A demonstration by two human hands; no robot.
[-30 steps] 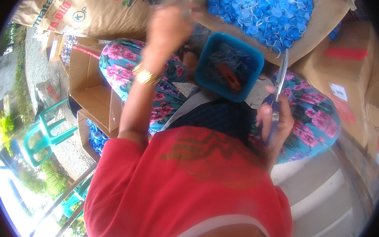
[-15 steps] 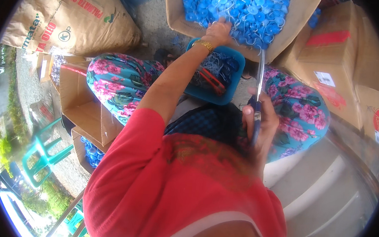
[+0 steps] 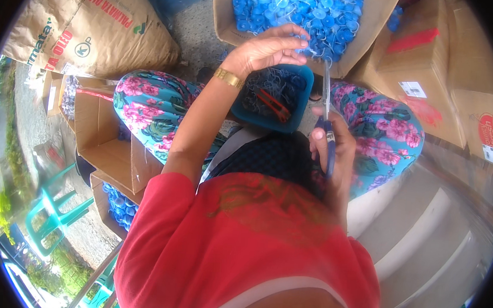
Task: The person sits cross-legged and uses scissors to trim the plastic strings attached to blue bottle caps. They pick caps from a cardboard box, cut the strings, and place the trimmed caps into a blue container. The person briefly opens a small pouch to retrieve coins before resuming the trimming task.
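My left hand (image 3: 267, 51), with a gold-coloured bracelet on its wrist, is raised at the near edge of a cardboard box (image 3: 227, 23). That box holds a heap of small blue plastic pieces (image 3: 317, 14) with pale strings. One such blue piece appears pinched between my left fingers, though they partly hide it. In my right hand (image 3: 340, 143) is a pair of scissors (image 3: 330, 137) with dark blue handles, its blades pointing up towards the box. Between my knees sits a blue tub (image 3: 301, 104) with thin string-like scraps and a red-and-black tool (image 3: 275, 106) in it.
A large brown paper sack (image 3: 102, 26) stands at the far left. Closed cardboard boxes (image 3: 426, 69) are stacked on the right. Left of my leg are an open carton (image 3: 104, 125) and another box with blue pieces (image 3: 118, 205). A green plastic chair (image 3: 57, 210) stands further left.
My left hand has drawn back from the heap of blue pieces towards me and to the left. My right hand keeps its hold on the scissors. The whole view has shifted slightly.
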